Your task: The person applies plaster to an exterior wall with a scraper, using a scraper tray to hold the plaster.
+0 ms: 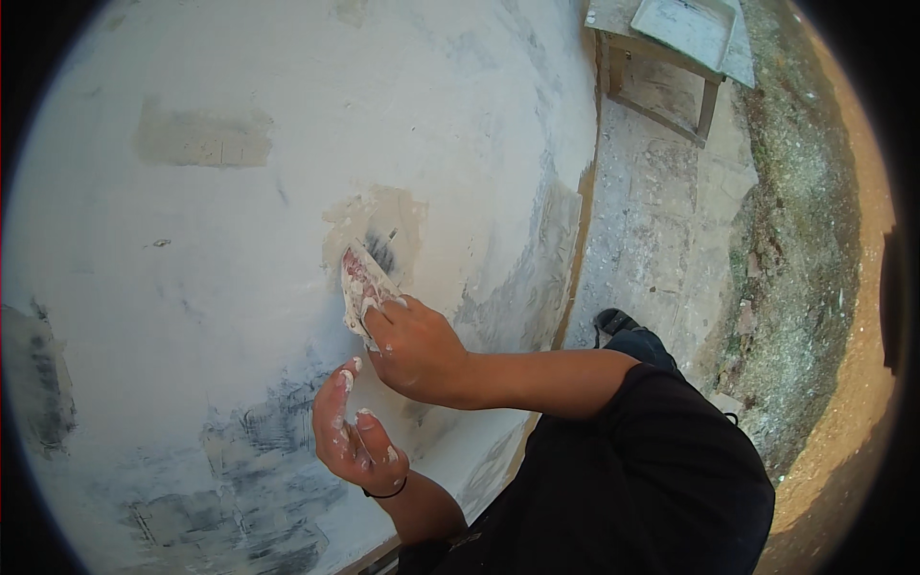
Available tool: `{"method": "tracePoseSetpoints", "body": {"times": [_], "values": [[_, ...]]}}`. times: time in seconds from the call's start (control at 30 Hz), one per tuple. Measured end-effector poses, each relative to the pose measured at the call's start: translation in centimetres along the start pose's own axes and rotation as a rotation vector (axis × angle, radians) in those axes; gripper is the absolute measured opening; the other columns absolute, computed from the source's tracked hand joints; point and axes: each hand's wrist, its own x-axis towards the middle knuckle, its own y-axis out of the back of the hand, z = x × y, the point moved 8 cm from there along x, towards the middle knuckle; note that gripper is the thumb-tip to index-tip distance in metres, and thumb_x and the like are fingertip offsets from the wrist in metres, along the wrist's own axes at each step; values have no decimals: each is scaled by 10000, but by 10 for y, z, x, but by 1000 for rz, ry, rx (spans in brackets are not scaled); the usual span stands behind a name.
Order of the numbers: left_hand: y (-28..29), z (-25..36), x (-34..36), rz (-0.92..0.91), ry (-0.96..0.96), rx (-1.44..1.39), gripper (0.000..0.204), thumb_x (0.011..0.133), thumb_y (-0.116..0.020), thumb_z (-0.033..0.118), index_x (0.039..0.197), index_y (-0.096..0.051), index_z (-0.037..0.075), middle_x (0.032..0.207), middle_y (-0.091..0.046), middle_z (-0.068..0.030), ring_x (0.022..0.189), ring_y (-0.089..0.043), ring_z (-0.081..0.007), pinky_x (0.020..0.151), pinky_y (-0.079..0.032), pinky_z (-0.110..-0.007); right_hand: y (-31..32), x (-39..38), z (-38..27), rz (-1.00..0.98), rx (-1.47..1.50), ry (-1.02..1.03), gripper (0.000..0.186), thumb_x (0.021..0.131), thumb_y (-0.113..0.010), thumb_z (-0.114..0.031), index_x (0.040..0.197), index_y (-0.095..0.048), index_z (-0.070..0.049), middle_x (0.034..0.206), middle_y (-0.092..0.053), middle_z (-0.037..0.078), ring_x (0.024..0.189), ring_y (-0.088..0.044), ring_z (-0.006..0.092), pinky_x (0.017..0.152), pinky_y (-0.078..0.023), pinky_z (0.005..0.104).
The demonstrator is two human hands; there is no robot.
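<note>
My right hand (417,350) is closed around a trowel (364,283) smeared with white filler, reddish colour showing through. The trowel lies at a beige, rough-edged patch (398,216) on the white wall (278,249), beside a dark grey smudge. My right fingers carry white smears too. Just below, my left hand (359,436) is held up with fingers half curled and thumb apart, nothing in it. White filler sticks to its fingertips, and a dark band (388,491) circles the wrist.
Other beige (206,137) and grey patches (254,450) mark the wall. At the upper right stands a wooden bench (661,115) with a white-smeared tray (685,27) on it. Spattered paving (661,211) runs along the wall's foot, where my dark shoe (613,321) shows.
</note>
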Motion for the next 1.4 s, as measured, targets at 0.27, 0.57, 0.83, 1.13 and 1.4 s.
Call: {"method": "tracePoseSetpoints", "body": {"times": [0.27, 0.57, 0.83, 1.13, 1.4], "values": [[7, 16, 6, 102, -62, -34, 361, 899, -366, 115, 1175, -471, -92, 1031, -614, -236, 924, -630, -315, 801, -503, -380, 19, -10, -6, -65, 94, -34, 262, 632, -659, -51, 853, -531, 11, 771, -547, 139, 732, -534, 325, 661, -450, 396], [1, 4, 3, 49, -23, -2, 347, 913, -371, 118, 1169, -485, -89, 1034, -611, -236, 934, -632, -323, 804, -509, -387, 90, 12, 50, 149, -98, -70, 261, 654, -626, -18, 907, -574, 21, 776, -559, 153, 745, -542, 349, 676, -456, 411], [14, 1, -22, 65, 72, 7, 351, 914, -384, 128, 1177, -482, -82, 1024, -612, -232, 926, -624, -306, 820, -502, -394, -13, -3, 22, 17, -300, 175, 390, 651, -649, -75, 997, -584, 93, 792, -554, 177, 761, -571, 321, 651, -495, 354], [48, 28, -72, 147, 142, -5, 347, 874, -420, 111, 1144, -503, -91, 994, -614, -253, 915, -622, -332, 824, -495, -411, -17, -62, -36, -110, -219, 290, 379, 634, -662, -87, 962, -589, 88, 803, -565, 181, 760, -580, 314, 629, -494, 340], [79, 79, -152, 240, 247, -121, 331, 829, -454, 65, 1117, -542, -70, 993, -622, -253, 912, -625, -349, 815, -497, -413, 35, -111, -59, -284, -10, 72, 307, 681, -596, 0, 987, -609, 24, 791, -609, 156, 755, -589, 306, 679, -483, 361]]}}
